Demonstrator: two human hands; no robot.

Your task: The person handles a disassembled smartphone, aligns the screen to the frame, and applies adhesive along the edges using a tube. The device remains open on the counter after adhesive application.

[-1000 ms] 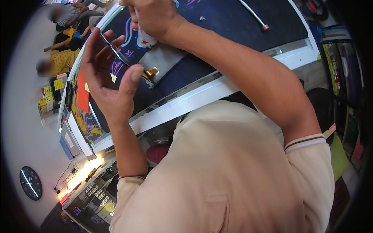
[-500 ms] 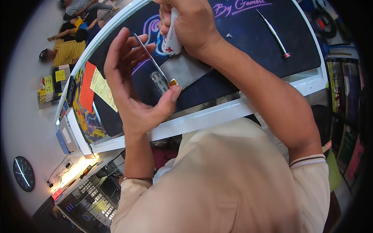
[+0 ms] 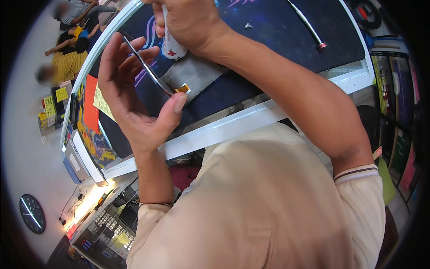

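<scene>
My left hand [image 3: 139,98] grips a thin flat panel [image 3: 147,66], probably a phone screen, by its edges between thumb and fingers. The panel is tilted and seen nearly edge-on. A small gold-orange flex cable [image 3: 183,88] sticks out of it beside my thumb. In my closed right hand [image 3: 195,27] is a white bottle [image 3: 172,48] with red print, its lower end pointing down toward me. Its top is cut off or hidden by the fingers. Below the bottle a grey flat sheet [image 3: 199,71] lies on the dark printed mat [image 3: 268,49].
A slim metal screwdriver [image 3: 308,24] lies at the mat's right. A tiny whitish bit [image 3: 248,26] is nearer the middle. Orange [image 3: 91,105] and yellow papers [image 3: 104,104] are at the left. The table's white rim [image 3: 233,123] runs before me. People [image 3: 67,67] sit at the far left.
The whole view has shifted, so table and hands appear further left and higher. The panel has tilted slightly; a clear piece beside it is now hidden. Both holds are unchanged.
</scene>
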